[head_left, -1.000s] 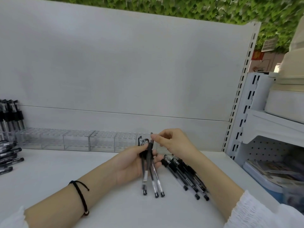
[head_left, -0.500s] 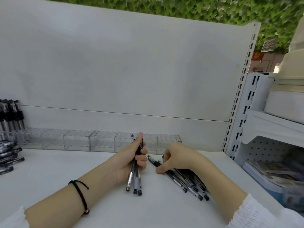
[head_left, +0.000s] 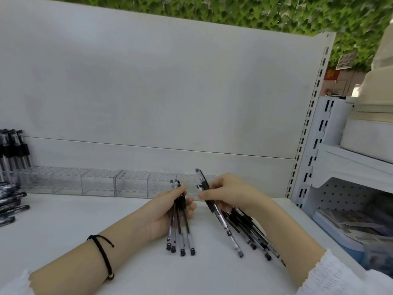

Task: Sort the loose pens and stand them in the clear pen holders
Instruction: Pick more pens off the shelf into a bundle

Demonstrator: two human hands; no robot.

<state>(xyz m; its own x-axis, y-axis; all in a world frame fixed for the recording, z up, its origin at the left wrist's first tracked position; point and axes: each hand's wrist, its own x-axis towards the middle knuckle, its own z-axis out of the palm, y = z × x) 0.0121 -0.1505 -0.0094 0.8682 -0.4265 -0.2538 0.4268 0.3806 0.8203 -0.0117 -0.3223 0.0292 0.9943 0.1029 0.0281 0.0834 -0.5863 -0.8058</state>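
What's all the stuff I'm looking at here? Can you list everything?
Bundle of pens: four, black and clear, in the left hand.
Single pen: one, black and clear, in the right hand.
Loose pens: several, black, under the right hand.
Clear pen holders: a row, along the back panel.
Standing pens: several, black, far left.
Pen pile: several, black, left edge.
Shelf surface: white.
Bracelet: black, left wrist.
Left hand.
Right hand.

My right hand (head_left: 231,193) is up off the loose pile (head_left: 253,231) now, pinching one pen (head_left: 214,207) it just lifted, cap end raised. My left hand (head_left: 170,211) has regripped its bundle (head_left: 180,231), four pens showing.
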